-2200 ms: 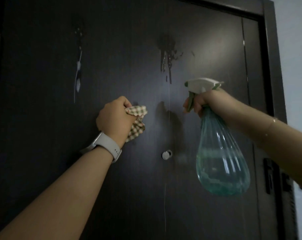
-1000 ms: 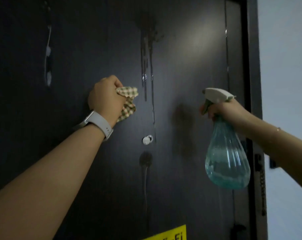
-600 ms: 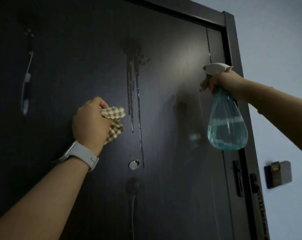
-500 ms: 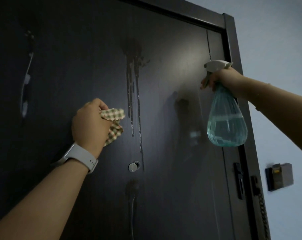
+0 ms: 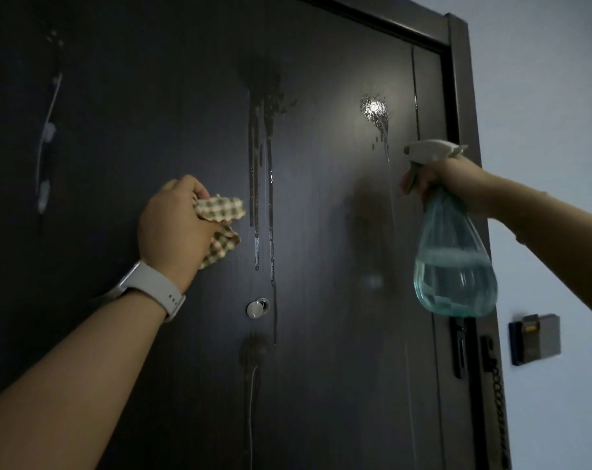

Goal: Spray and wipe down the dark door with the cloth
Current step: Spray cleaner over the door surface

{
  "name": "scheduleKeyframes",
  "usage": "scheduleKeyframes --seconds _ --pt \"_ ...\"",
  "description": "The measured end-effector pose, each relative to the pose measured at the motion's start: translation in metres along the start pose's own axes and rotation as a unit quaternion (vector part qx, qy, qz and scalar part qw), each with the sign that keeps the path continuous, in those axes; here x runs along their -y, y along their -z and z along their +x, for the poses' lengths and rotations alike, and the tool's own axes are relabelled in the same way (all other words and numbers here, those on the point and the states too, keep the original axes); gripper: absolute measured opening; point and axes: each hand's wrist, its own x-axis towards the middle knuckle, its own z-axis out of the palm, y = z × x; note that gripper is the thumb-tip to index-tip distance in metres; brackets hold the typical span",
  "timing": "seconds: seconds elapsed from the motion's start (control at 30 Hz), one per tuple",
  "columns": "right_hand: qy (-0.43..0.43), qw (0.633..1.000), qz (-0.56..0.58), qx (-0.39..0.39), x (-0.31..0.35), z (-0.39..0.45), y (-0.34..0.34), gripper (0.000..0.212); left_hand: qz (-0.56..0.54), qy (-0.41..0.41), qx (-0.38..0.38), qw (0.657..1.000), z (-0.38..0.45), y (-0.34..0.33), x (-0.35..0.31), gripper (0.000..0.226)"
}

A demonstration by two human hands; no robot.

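The dark door (image 5: 321, 368) fills most of the view. Wet streaks run down its middle (image 5: 264, 164), and a fresh shiny splash (image 5: 374, 108) sits at the upper right with drips below it. My left hand (image 5: 174, 228), with a white watch on the wrist, grips a bunched checked cloth (image 5: 221, 222) against the door, left of the middle streaks. My right hand (image 5: 447, 179) holds the neck of a clear teal spray bottle (image 5: 454, 259), about half full, with fingers on the trigger. Its white nozzle points at the door just below the fresh splash.
A round silver peephole (image 5: 258, 307) sits below the cloth. Pale streaks (image 5: 46, 137) mark the door's far left. The dark frame (image 5: 464, 113) runs down the right, with a latch and chain (image 5: 491, 361) lower down. A small box (image 5: 535, 339) hangs on the pale wall.
A fresh wet splash has appeared on the door's upper right. My right hand has come down a little with the bottle. My left hand and the cloth have stayed in place.
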Motion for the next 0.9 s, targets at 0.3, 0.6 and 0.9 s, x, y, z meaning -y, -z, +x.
scheduleKeyframes --seconds 0.3,0.6,0.9 --pt "-0.074 0.997 0.002 0.024 -0.068 -0.075 -0.029 0.049 0.095 -0.172 0.076 0.978 -0.003 0.009 -0.002 0.016" --pt "-0.126 0.991 -0.016 0.030 -0.103 -0.117 -0.051 0.049 0.056 -0.176 0.143 0.972 -0.022 0.014 0.011 0.050" --pt "-0.137 0.990 -0.016 0.030 -0.119 -0.128 -0.062 0.058 0.147 -0.192 0.092 0.966 -0.030 0.003 0.015 0.047"
